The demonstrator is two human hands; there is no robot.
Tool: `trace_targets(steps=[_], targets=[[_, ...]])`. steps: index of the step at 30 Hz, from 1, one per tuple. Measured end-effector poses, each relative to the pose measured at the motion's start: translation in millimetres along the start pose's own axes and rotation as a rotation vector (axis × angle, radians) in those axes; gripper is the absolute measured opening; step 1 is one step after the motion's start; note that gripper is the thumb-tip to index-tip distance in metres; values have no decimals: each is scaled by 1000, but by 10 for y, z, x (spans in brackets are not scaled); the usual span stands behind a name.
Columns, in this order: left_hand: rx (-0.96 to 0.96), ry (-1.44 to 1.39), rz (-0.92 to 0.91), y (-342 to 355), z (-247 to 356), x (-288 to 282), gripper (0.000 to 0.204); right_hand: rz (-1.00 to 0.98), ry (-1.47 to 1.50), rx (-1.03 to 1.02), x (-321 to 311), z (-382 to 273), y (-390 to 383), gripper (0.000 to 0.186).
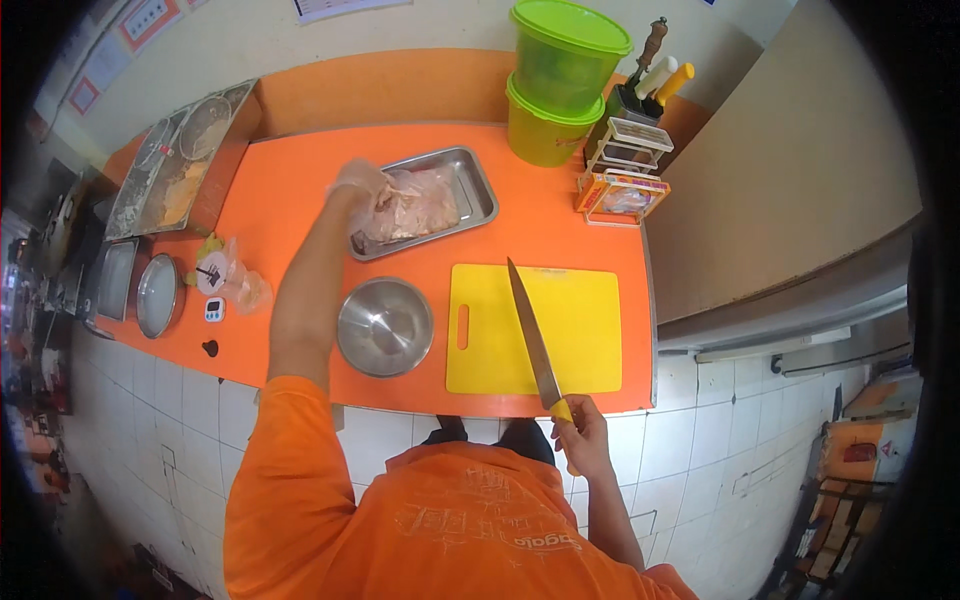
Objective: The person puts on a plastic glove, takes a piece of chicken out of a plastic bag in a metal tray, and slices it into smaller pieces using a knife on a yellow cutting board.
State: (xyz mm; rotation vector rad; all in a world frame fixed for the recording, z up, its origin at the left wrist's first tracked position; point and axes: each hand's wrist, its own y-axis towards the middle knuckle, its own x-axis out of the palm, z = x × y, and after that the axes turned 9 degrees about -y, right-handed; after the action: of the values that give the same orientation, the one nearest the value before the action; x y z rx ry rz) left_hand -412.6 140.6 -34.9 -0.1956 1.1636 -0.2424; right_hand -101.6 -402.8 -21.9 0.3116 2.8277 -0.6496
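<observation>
My left hand [360,186], in a clear plastic glove, reaches over the left side of a steel tray [480,200] and touches pale raw meat [425,205]. Its fingers are too unclear to tell whether they grip it. My right hand [582,436] is closed around the yellow handle of a long knife [531,330]. The blade points up and away from me, over a yellow cutting board [593,320]. An empty steel bowl [385,327] sits left of the board, below the tray.
Stacked green tubs [555,135], a knife block [625,100] and a wire rack [610,205] stand back right. A steel container unit [205,160], round pan [158,300] and small timer [214,309] lie left on the orange table [290,170]. A beige panel [770,190] bounds the right.
</observation>
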Motion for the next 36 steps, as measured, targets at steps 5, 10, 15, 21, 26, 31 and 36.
trace_targets(steps=[5,10,15,21,26,31,36], targets=[[264,-328,63,-121,363,-805,18,2,3,18,-431,-106,82,26],[290,-510,95,-874,653,-1444,9,-78,-39,-156,-913,-74,365,30],[258,-879,3,-1121,635,-1437,11,-123,-8,-179,-1273,-59,612,28],[193,-1325,241,-958,638,-928,18,-178,-37,-212,-1554,85,775,30],[253,-1008,326,-813,565,-839,14,-206,-44,-176,-1718,127,797,33],[117,-1130,283,-631,300,-822,14,-214,-61,-174,-1776,142,806,33],[-7,-1367,57,-760,407,-631,11,-159,-55,-209,-1743,144,799,32]])
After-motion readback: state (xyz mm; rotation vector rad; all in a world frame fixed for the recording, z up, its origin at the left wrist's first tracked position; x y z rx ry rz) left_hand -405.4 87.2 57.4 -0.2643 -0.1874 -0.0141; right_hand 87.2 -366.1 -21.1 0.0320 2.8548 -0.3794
